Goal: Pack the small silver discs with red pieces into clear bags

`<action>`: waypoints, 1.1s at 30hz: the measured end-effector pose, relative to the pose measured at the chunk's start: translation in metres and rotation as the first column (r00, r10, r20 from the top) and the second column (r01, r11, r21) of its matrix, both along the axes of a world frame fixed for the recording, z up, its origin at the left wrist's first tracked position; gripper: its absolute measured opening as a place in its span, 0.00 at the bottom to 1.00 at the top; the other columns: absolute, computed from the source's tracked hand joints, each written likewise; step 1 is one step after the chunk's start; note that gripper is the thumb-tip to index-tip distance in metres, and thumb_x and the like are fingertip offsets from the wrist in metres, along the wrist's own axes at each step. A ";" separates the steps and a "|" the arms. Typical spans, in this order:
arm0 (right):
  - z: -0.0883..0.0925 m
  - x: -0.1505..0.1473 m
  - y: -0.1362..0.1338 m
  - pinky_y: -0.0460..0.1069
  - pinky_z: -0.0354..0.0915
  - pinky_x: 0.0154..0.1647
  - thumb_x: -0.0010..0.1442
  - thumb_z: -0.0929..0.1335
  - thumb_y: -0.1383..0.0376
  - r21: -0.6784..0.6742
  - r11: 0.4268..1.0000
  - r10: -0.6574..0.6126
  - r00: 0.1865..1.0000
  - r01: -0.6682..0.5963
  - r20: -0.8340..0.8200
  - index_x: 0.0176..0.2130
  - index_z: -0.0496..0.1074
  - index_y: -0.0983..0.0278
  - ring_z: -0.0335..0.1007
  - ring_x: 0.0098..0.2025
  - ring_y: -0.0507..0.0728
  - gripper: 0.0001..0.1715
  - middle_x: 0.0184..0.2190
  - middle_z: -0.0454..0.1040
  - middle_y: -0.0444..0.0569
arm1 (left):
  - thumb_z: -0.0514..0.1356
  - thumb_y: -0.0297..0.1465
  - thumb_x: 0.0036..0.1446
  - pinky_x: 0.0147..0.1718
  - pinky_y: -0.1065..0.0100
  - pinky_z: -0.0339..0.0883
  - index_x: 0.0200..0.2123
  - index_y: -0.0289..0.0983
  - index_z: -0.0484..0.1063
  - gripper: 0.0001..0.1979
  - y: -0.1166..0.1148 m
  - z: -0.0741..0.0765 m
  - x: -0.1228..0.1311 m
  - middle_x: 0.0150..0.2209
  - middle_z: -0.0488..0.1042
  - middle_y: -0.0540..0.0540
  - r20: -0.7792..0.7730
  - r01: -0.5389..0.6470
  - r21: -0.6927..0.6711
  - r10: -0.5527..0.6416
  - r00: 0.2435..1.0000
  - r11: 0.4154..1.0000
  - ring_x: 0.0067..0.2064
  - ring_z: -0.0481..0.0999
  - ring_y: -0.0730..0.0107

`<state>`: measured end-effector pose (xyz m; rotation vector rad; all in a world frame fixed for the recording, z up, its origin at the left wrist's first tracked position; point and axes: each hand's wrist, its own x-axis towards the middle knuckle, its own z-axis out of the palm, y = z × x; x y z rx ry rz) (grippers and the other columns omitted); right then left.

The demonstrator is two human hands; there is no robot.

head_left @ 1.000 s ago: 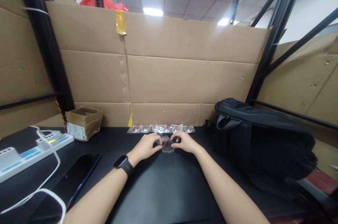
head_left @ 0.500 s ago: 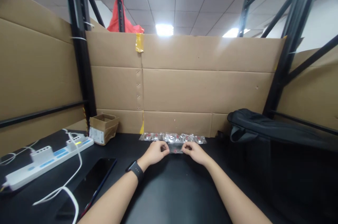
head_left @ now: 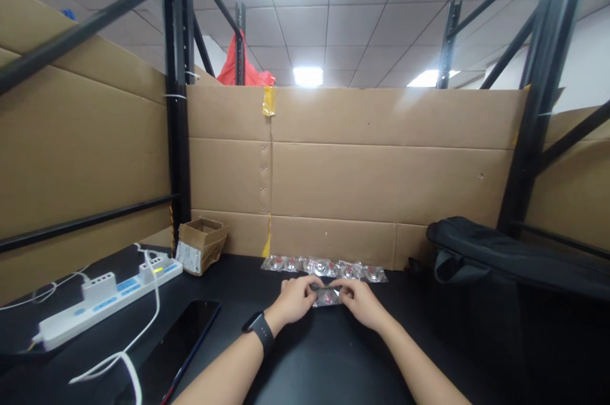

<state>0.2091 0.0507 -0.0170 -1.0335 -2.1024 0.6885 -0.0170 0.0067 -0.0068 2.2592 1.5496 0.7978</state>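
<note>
Between my hands is a small clear plastic packet (head_left: 327, 297) with a red mark on it. My left hand (head_left: 299, 297) is closed on its left side, thumb and fingertips pinching the edge. On the right side, my right hand (head_left: 358, 300) pinches the same packet, and both index fingers reach in along its top edge. What the packet contains is too small to make out. Just beyond my hands, several similar clear packets (head_left: 290, 264) with round contents and red marks lie in a row on the black table (head_left: 309, 367). A dark watch (head_left: 260, 330) sits on my left wrist.
To the left are a white power strip (head_left: 114, 300) with plugs, a white cable (head_left: 155, 309), and a dark phone or tablet (head_left: 176, 351). A small open cardboard box (head_left: 203, 246) stands behind them. At right is a black bag (head_left: 505, 259). Cardboard panels (head_left: 333, 182) enclose the back.
My view has tilted upward, so the scene sits lower and further right. My fingers have shifted inward along the packet's top edge, and the packet shows more of its face.
</note>
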 end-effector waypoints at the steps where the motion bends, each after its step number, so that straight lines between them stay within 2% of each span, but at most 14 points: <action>1: 0.002 -0.001 -0.002 0.52 0.66 0.37 0.53 0.64 0.70 0.042 0.999 -0.012 0.998 0.010 0.057 0.44 0.79 0.60 0.71 0.30 0.58 0.21 0.29 0.77 0.48 | 0.53 0.29 0.61 0.51 0.56 0.60 0.49 0.51 0.74 0.17 -0.001 0.000 0.001 0.37 0.81 0.52 -0.046 0.004 0.010 -0.003 0.999 1.000 0.44 0.78 0.61; 5: 0.007 -0.004 -0.010 0.54 0.67 0.46 0.53 0.64 0.71 0.130 0.991 -0.040 0.976 0.012 0.213 0.45 0.81 0.60 0.73 0.39 0.60 0.23 0.37 0.77 0.52 | 0.52 0.41 0.65 0.51 0.49 0.58 0.47 0.51 0.78 0.16 -0.005 0.001 0.001 0.46 0.76 0.45 -0.154 0.002 0.057 0.007 0.988 0.998 0.53 0.71 0.51; 7: 0.006 -0.003 -0.011 0.55 0.63 0.55 0.49 0.68 0.71 0.159 0.987 -0.036 0.965 -0.006 0.261 0.46 0.81 0.59 0.71 0.50 0.63 0.25 0.47 0.75 0.55 | 0.57 0.46 0.60 0.52 0.48 0.58 0.47 0.51 0.78 0.16 -0.007 0.002 0.001 0.52 0.73 0.44 -0.177 0.018 0.074 -0.004 0.984 0.997 0.56 0.68 0.48; 9: 0.005 -0.002 -0.011 0.58 0.57 0.62 0.46 0.70 0.71 0.173 0.985 -0.048 0.956 -0.003 0.291 0.48 0.80 0.58 0.64 0.59 0.66 0.28 0.57 0.70 0.55 | 0.63 0.46 0.54 0.55 0.47 0.55 0.46 0.49 0.77 0.17 -0.008 0.002 0.001 0.58 0.68 0.45 -0.206 0.040 0.111 -0.016 0.978 0.993 0.60 0.63 0.45; 10: 0.004 -0.002 -0.011 0.59 0.56 0.63 0.47 0.70 0.71 0.168 0.986 -0.054 0.951 0.002 0.303 0.48 0.79 0.58 0.63 0.61 0.67 0.27 0.58 0.70 0.54 | 0.64 0.44 0.52 0.56 0.47 0.53 0.45 0.48 0.77 0.17 -0.009 0.002 0.002 0.60 0.67 0.45 -0.218 0.047 0.132 -0.018 0.976 0.990 0.62 0.61 0.45; 12: 0.004 -0.002 -0.011 0.59 0.57 0.62 0.52 0.69 0.68 0.143 0.990 -0.045 0.947 -0.001 0.317 0.49 0.78 0.59 0.66 0.58 0.66 0.24 0.55 0.74 0.53 | 0.64 0.40 0.53 0.57 0.48 0.52 0.45 0.46 0.76 0.16 -0.010 0.001 0.004 0.57 0.71 0.45 -0.229 0.057 0.156 -0.020 0.973 0.986 0.62 0.61 0.47; 14: 0.006 -0.003 -0.012 0.57 0.60 0.59 0.57 0.68 0.65 0.131 0.991 -0.021 0.953 -0.020 0.303 0.49 0.78 0.59 0.71 0.54 0.64 0.19 0.49 0.78 0.51 | 0.61 0.36 0.56 0.55 0.51 0.53 0.45 0.44 0.75 0.13 -0.011 0.001 0.006 0.50 0.76 0.45 -0.218 0.059 0.156 -0.024 0.976 0.986 0.59 0.66 0.52; 17: 0.013 -0.002 -0.013 0.55 0.62 0.57 0.62 0.65 0.63 0.127 0.991 0.012 0.970 -0.044 0.242 0.47 0.78 0.58 0.74 0.50 0.62 0.16 0.46 0.80 0.49 | 0.56 0.34 0.62 0.53 0.53 0.53 0.45 0.43 0.74 0.11 -0.010 0.002 0.007 0.45 0.79 0.45 -0.177 0.019 0.145 0.007 0.984 0.989 0.53 0.71 0.56; 19: 0.015 -0.001 -0.012 0.54 0.65 0.52 0.64 0.64 0.61 0.079 0.995 0.042 0.985 -0.056 0.169 0.46 0.77 0.60 0.75 0.45 0.60 0.15 0.42 0.80 0.50 | 0.54 0.34 0.64 0.52 0.54 0.53 0.44 0.43 0.75 0.11 -0.007 0.004 0.006 0.43 0.80 0.45 -0.145 -0.018 0.119 0.035 0.989 0.993 0.51 0.73 0.57; 21: 0.013 0.002 -0.010 0.51 0.67 0.45 0.63 0.66 0.60 -0.006 0.998 0.060 0.994 -0.060 0.087 0.47 0.75 0.62 0.76 0.39 0.59 0.15 0.37 0.80 0.49 | 0.55 0.35 0.63 0.53 0.55 0.54 0.41 0.43 0.75 0.09 -0.004 0.006 0.003 0.39 0.81 0.48 -0.114 -0.009 0.052 0.015 0.993 0.999 0.48 0.76 0.59; 24: 0.007 0.003 -0.006 0.48 0.66 0.37 0.55 0.73 0.59 -0.151 0.983 0.108 0.994 -0.104 0.020 0.49 0.73 0.64 0.75 0.33 0.56 0.23 0.32 0.79 0.46 | 0.59 0.37 0.60 0.51 0.59 0.57 0.43 0.45 0.75 0.10 -0.002 0.010 -0.003 0.35 0.82 0.51 -0.053 0.037 -0.047 -0.040 0.998 0.998 0.45 0.78 0.61; 28: 0.002 0.002 -0.004 0.47 0.64 0.33 0.51 0.75 0.60 -0.287 0.947 0.151 0.989 -0.144 0.002 0.46 0.73 0.66 0.73 0.29 0.55 0.24 0.27 0.78 0.46 | 0.63 0.39 0.54 0.43 0.67 0.64 0.46 0.44 0.76 0.16 0.003 0.012 -0.014 0.37 0.83 0.50 -0.032 0.088 -0.163 -0.094 0.995 0.983 0.41 0.80 0.62; 31: 0.004 0.003 -0.004 0.46 0.63 0.30 0.52 0.74 0.61 -0.291 0.948 0.142 0.989 -0.127 0.031 0.50 0.71 0.65 0.71 0.26 0.53 0.26 0.26 0.78 0.45 | 0.64 0.39 0.51 0.38 0.68 0.65 0.48 0.42 0.76 0.19 0.009 0.014 -0.030 0.37 0.82 0.48 -0.064 0.107 -0.226 -0.124 0.990 0.968 0.39 0.80 0.61; 33: 0.007 0.006 -0.005 0.46 0.64 0.31 0.53 0.73 0.63 -0.247 0.965 0.106 0.992 -0.087 0.066 0.50 0.71 0.64 0.72 0.28 0.54 0.24 0.28 0.79 0.45 | 0.62 0.36 0.53 0.38 0.68 0.66 0.49 0.40 0.75 0.19 0.012 0.017 -0.047 0.37 0.82 0.47 -0.079 0.122 -0.253 -0.146 0.986 0.960 0.39 0.79 0.62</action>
